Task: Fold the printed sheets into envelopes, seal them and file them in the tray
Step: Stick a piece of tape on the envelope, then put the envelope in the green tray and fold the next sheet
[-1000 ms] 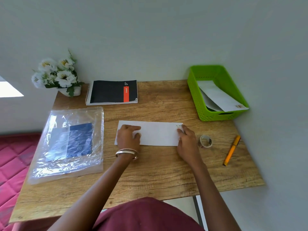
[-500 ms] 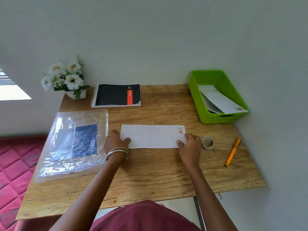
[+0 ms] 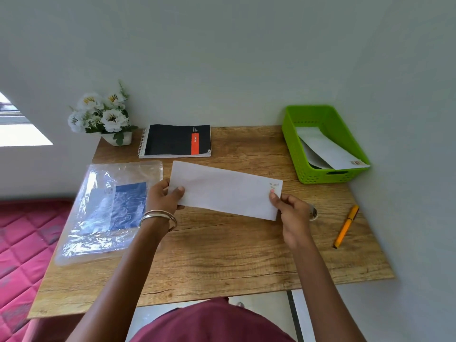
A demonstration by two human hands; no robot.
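A long white envelope (image 3: 225, 190) with a small stamp mark at its right end is held off the wooden desk (image 3: 222, 255), tilted with its left end higher. My left hand (image 3: 165, 197) pinches its left end, thumb on top. My right hand (image 3: 291, 213) pinches its lower right corner. The green plastic tray (image 3: 308, 169) stands at the desk's back right and holds white envelopes (image 3: 328, 150) leaning inside it.
A clear plastic bag (image 3: 108, 211) with blue-printed packaging lies at the left. A black spiral notebook (image 3: 176, 140) and a white flower pot (image 3: 106, 117) sit at the back. A tape roll (image 3: 313, 213) is partly hidden behind my right hand. An orange pen (image 3: 345, 225) lies right.
The envelope lay flat on the desk under both hands; now both hands have gripped its ends and lifted it, tilted, slightly toward the back.
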